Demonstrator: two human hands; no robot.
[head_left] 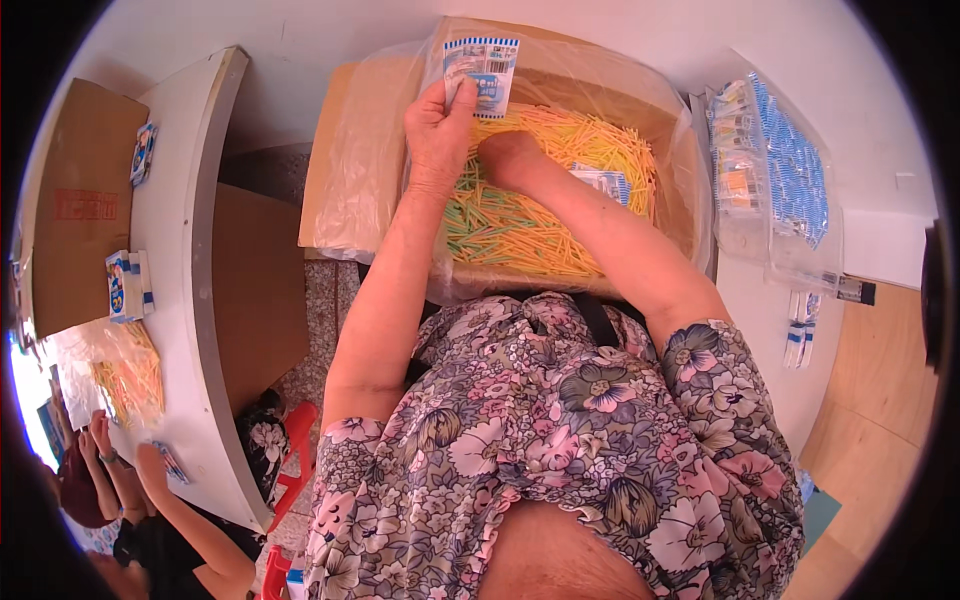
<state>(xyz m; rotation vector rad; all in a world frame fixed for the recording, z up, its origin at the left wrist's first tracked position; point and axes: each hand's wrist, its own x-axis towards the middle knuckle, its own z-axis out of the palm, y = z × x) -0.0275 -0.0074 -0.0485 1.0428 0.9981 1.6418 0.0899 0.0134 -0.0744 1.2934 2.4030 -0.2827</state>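
Both hands [438, 130] forward, left with packet [495, 62]

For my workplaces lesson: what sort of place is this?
Probably a packing workshop: a brown cardboard box of thin orange and green sticks; a clear plastic bin of flat blue-and-white packets.

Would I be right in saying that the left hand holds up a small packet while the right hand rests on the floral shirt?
Not quite: the head view shows the right hand down at the coloured sticks in the cardboard box; the left hand does hold up the small packet.
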